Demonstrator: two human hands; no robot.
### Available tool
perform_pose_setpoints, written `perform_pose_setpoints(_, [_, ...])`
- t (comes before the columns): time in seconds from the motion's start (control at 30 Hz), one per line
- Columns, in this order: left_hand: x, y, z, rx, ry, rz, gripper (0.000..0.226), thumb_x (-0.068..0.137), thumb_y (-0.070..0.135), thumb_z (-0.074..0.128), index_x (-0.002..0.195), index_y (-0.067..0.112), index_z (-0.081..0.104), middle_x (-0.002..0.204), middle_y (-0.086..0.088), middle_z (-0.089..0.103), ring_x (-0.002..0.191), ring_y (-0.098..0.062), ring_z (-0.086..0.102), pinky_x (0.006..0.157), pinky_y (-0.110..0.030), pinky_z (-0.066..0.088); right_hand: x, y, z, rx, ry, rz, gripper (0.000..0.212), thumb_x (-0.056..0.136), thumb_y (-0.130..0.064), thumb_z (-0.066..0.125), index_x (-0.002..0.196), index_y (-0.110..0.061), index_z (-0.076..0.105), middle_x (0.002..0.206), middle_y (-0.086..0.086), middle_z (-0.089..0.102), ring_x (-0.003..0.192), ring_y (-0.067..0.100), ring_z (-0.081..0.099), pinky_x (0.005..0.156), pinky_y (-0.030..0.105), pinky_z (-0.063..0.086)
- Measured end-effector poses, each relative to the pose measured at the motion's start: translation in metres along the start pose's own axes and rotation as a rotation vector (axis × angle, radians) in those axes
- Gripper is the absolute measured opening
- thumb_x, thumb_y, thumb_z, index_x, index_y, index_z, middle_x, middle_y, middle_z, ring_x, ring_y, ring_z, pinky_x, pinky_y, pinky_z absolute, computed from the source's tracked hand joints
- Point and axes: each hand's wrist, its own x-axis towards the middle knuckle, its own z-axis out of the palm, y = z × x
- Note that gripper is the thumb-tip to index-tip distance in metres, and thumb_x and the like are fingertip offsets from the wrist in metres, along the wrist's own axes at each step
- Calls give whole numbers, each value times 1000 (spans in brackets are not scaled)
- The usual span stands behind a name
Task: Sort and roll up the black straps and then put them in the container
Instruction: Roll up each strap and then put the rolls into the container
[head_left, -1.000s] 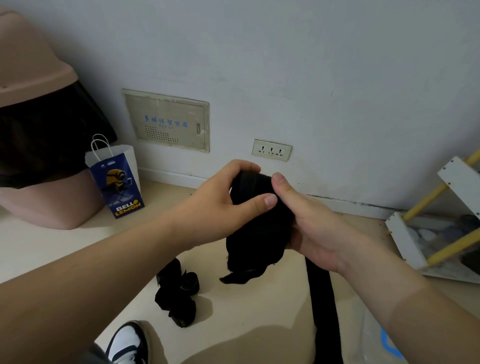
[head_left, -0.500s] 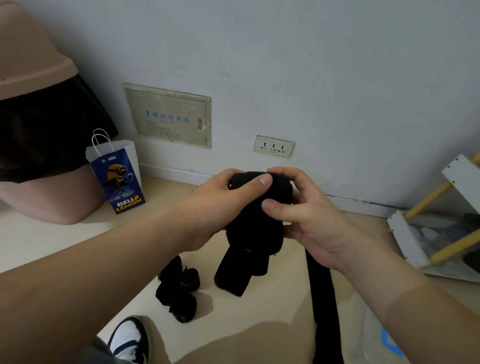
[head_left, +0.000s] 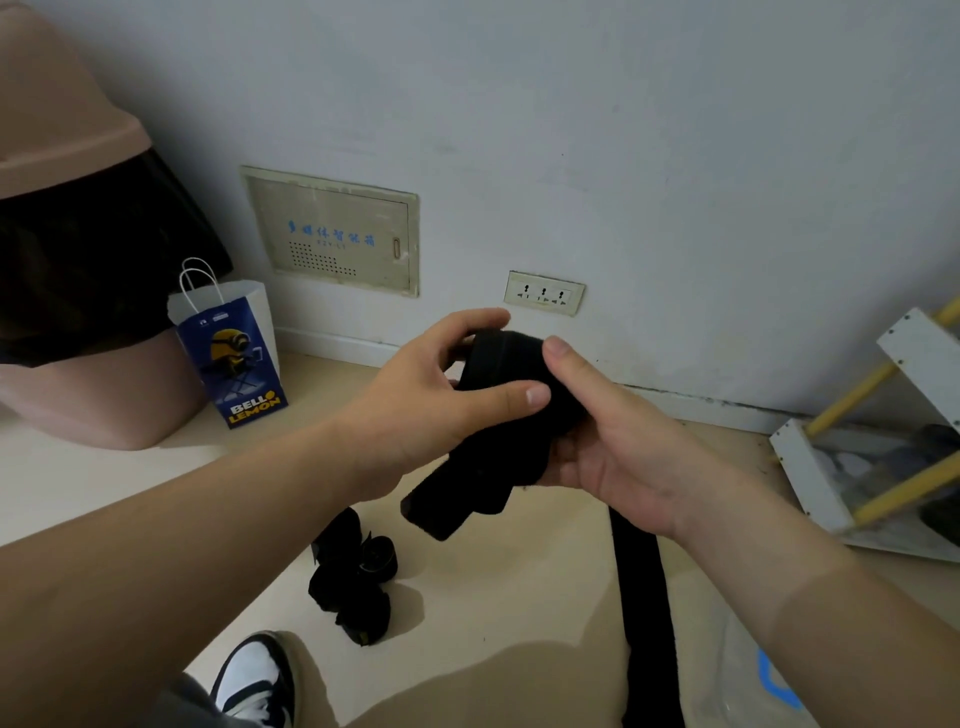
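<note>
Holding a half-rolled black strap (head_left: 467, 483)
The left hand (head_left: 421, 415) and right hand (head_left: 623, 447) both grip it; rolled straps (head_left: 353, 582) lie on the floor (head_left: 130, 467).

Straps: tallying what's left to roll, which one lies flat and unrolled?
The long strap stretched flat on the floor, at right. The rolls by the shoe are wound; the held strap is partly rolled.
</note>
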Motion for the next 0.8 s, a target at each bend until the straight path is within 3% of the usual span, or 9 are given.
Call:
perform_pose_setpoints(0.17, [7, -8, 2, -8, 65, -208, 67, 68, 38, 99, 121, 17, 64, 110, -10, 79, 91, -29, 81, 88, -52, 64, 3, -1, 1, 114, 194, -71, 47, 99, -51, 64, 120, -11, 77, 116, 10, 80, 107, 30, 78, 86, 46, 65])
perform_pose_setpoints(0.23, [10, -11, 3, 45, 126, -209, 53, 75, 34, 95, 111, 12, 62, 103, -15, 79, 82, -26, 80, 73, -39, 64, 4, 0, 1, 134, 243, -70, 45, 100, -51, 64, 115, -11, 77, 111, 10, 82, 102, 30, 79, 81, 43, 64])
perform_pose_setpoints(0.3, [12, -12, 4, 123, 142, -204, 43, 80, 40, 90, 97, 12, 63, 88, -11, 78, 69, -20, 73, 59, -30, 53, 5, 0, 1, 159, 278, -64, 46, 101, -53, 62, 114, -12, 77, 108, 10, 82, 100, 32, 80, 81, 45, 64])
perform_pose_setpoints(0.43, [11, -16, 5, 192, 21, -247, 40, 88, 53, 78, 71, 21, 60, 68, 4, 67, 57, -11, 60, 53, -20, 42, 7, -1, -1, 174, 308, -49, 47, 101, -57, 60, 116, -16, 77, 106, 7, 83, 96, 31, 81, 80, 46, 65])
perform_pose_setpoints(0.57, [11, -15, 6, 177, -65, -272, 44, 95, 56, 69, 96, 13, 77, 89, -2, 81, 83, -17, 77, 76, -30, 57, 10, 2, -2, 200, 333, -27, 51, 101, -60, 59, 118, -15, 77, 110, 9, 82, 97, 31, 81, 82, 47, 65])
perform_pose_setpoints(0.67, [9, -14, 12, 149, -64, -308, 43, 102, 51, 61, 100, 12, 78, 89, -4, 82, 85, -18, 78, 76, -29, 59, 11, 1, -3, 214, 331, -46, 51, 102, -58, 58, 120, -13, 75, 112, 11, 81, 99, 32, 80, 85, 48, 64])
perform_pose_setpoints(0.73, [9, -14, 14, 140, -29, -299, 44, 99, 53, 66, 99, 10, 78, 87, -6, 81, 82, -19, 78, 74, -31, 60, 12, 1, -4, 200, 321, -57, 51, 102, -55, 59, 122, -11, 73, 112, 11, 81, 101, 31, 80, 84, 46, 64])
perform_pose_setpoints(0.8, [9, -15, 14, 136, 6, -280, 62, 83, 60, 78, 102, 1, 73, 92, -16, 80, 90, -36, 77, 86, -46, 64, 12, 2, -5, 211, 320, -70, 51, 102, -51, 62, 125, -7, 71, 112, 12, 81, 101, 32, 80, 84, 44, 63])
